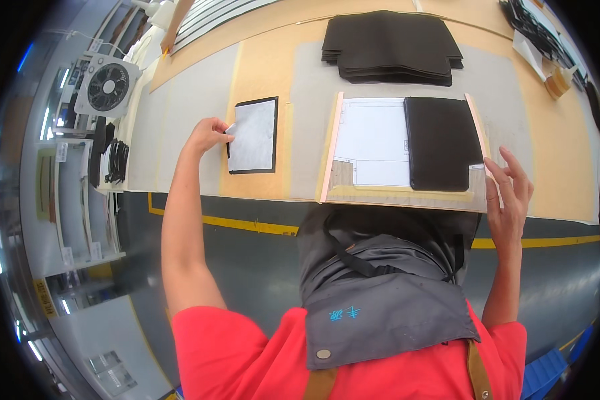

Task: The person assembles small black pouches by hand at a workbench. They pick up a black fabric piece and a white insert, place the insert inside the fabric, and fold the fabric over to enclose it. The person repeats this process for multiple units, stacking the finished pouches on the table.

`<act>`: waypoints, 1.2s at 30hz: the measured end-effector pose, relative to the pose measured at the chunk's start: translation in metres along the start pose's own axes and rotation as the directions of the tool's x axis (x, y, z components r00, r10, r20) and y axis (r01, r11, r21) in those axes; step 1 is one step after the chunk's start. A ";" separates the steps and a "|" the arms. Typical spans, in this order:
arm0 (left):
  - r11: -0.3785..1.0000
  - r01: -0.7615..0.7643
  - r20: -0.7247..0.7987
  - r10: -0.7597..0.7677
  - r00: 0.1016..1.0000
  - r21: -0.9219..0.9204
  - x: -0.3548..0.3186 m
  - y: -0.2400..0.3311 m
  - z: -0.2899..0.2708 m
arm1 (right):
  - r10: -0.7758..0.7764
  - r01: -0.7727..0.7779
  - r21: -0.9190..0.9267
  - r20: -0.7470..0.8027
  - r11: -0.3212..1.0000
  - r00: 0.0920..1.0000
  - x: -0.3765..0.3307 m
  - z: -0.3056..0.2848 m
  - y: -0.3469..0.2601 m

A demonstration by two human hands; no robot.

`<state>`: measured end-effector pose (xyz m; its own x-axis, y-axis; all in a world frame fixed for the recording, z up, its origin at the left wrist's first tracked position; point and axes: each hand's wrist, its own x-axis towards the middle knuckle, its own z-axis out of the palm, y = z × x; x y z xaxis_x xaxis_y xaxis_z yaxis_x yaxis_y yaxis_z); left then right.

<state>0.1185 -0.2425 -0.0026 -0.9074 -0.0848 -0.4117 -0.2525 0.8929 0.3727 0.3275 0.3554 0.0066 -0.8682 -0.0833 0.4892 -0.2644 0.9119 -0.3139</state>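
Note:
My left hand [211, 136] is closed in a pinch at the left edge of a grey-white sheet [253, 137]. The sheet lies on a slightly larger black piece, whose dark border [276, 127] shows around it. A small pale corner sticks up between thumb and forefinger. To the right, a black notched panel [441, 143] lies flat on a white drawn template [372, 140], covering its right part. Pink strips [331, 148] run along both sides of the template. My right hand [509, 188], fingers apart, rests its fingertips by the right strip and holds nothing visible.
A stack of black notched sheets [392, 48] lies beyond the template. A small fan [108, 87] stands at the far left, above a bundle of dark pieces [117, 161]. At the far right are dark strips [533, 30] and a tan roll [560, 83]. The table's front edge [260, 199] runs before me.

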 end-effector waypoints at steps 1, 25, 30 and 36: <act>1.000 -0.009 -0.028 0.008 1.000 -0.014 -0.003 0.000 0.001 | 0.006 -0.006 0.002 0.000 1.000 1.000 -0.001 0.000 0.000; 0.168 -0.817 -0.252 0.967 0.029 0.552 -0.266 0.233 0.004 | -0.349 -0.534 0.782 0.426 -0.323 0.835 0.117 0.031 -0.116; 0.449 -0.863 -0.836 0.364 0.412 -0.230 -0.229 0.209 0.044 | -0.075 -0.289 0.946 0.281 -0.148 0.957 0.104 0.019 -0.117; 0.020 -0.676 -0.546 0.571 0.613 -0.737 -0.172 0.213 0.092 | 0.119 -0.221 0.962 0.203 0.163 0.972 0.092 0.025 -0.111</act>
<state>0.2516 0.0032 0.0714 -0.8838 0.2164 0.4149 0.3604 -0.2509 0.8984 0.2666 0.2365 0.0663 -0.9605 -0.0539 0.2730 -0.2553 -0.2198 -0.9415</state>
